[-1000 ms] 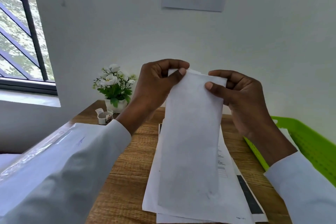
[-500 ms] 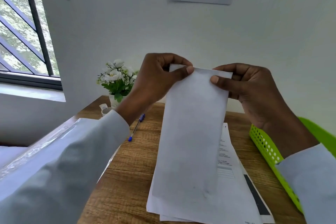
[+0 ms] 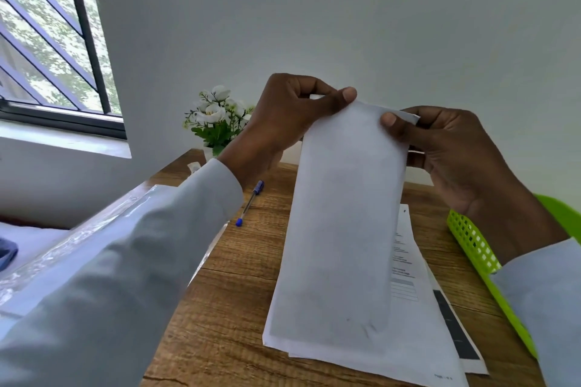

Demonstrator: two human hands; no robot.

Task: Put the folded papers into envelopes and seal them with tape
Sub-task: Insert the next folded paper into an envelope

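Both hands lifted envelope (image 3: 342, 229) slightly higher, upright above papers (image 3: 418, 339) on bench (image 3: 239, 308). Left hand (image 3: 292, 116) and right hand (image 3: 452, 151) each have grip clamped on its top corners. Best: spread the mouth evenly, avoid creasing.

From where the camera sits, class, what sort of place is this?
Probably a home or small office desk: a wooden table against a white wall, with printed papers, a blue pen and a green tray, and a barred window beside it.
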